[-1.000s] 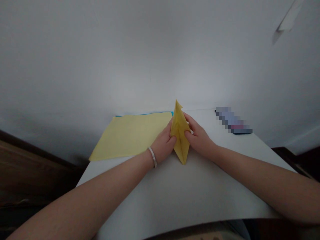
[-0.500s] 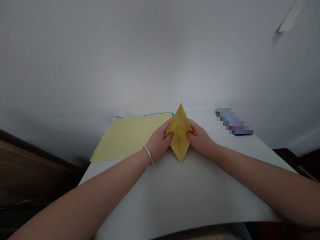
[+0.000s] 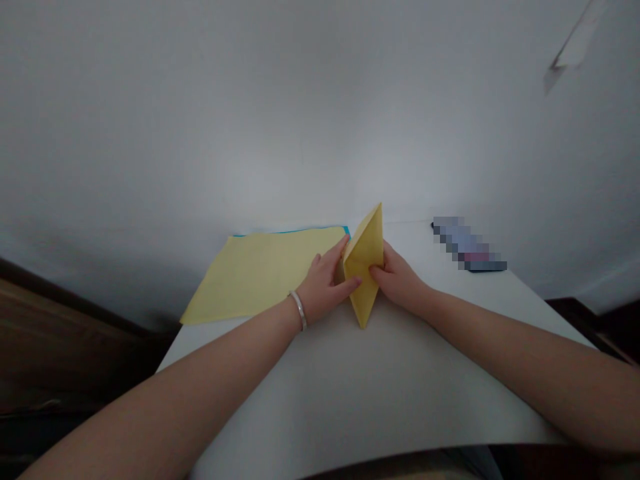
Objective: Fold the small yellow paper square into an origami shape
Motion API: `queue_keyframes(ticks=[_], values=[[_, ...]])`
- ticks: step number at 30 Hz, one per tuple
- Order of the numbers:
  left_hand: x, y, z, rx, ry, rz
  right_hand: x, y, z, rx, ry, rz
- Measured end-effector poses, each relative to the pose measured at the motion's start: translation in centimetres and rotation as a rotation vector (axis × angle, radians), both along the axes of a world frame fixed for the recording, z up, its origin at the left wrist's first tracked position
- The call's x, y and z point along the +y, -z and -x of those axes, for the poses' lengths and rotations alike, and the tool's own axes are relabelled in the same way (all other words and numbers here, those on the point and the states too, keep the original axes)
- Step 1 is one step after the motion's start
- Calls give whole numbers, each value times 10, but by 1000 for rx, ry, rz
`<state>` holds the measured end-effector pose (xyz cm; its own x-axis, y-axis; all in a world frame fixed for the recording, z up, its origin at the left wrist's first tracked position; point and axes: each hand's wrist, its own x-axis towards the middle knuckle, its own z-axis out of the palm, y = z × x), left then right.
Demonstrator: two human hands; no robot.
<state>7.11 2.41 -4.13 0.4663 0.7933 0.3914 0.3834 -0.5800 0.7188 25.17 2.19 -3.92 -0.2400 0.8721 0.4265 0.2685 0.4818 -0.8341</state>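
A folded piece of yellow paper [image 3: 367, 247], diamond-shaped with pointed top and bottom, stands tilted between both hands above the white table. My right hand [image 3: 399, 273] pinches its right edge, the thumb on the near face and the fingers behind. My left hand [image 3: 324, 283], with a silver bracelet [image 3: 299, 311] at the wrist, is at the left edge. Its thumb lies on the near face and its fingers reach along the far side, partly hidden by the paper.
Flat yellow sheets [image 3: 260, 273] with a blue edge showing behind lie on the left of the white table [image 3: 380, 393]. A blurred-out phone-like object [image 3: 467, 245] rests at the back right. A pale wall [image 3: 320, 120] rises behind the table.
The folded paper has turned from facing me to an angle, its top tip shifting right. My left fingers have loosened and spread along its left side; my right hand stays about in place.
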Motion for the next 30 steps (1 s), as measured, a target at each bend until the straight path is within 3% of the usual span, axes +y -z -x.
queue_keyframes(ticks=[8, 13, 15, 18, 20, 22, 25, 27, 30], values=[[-3, -3, 4, -8, 11, -75, 1, -1, 1, 4, 71, 81], [-6, -4, 2, 11, -58, -117, -2, -1, 3, 56, -72, 331], [-5, -1, 0, -11, -77, -110, 0, 1, 1, 51, -41, 340], [-3, 4, -2, -75, -117, -56, 1, 1, -6, 11, 172, 155], [-3, 5, -3, -110, -151, -5, -2, -3, -12, -68, 322, -57], [-4, 6, -4, -125, -167, 38, -7, -11, -16, -227, 386, -315], [-2, 6, -5, -118, -155, 57, -15, -20, -17, -618, 149, -675], [1, 5, -6, -73, -150, 29, -18, -23, -12, -789, -15, -749], [7, 2, -6, 8, -174, -47, -21, -22, -4, -884, 13, -741]])
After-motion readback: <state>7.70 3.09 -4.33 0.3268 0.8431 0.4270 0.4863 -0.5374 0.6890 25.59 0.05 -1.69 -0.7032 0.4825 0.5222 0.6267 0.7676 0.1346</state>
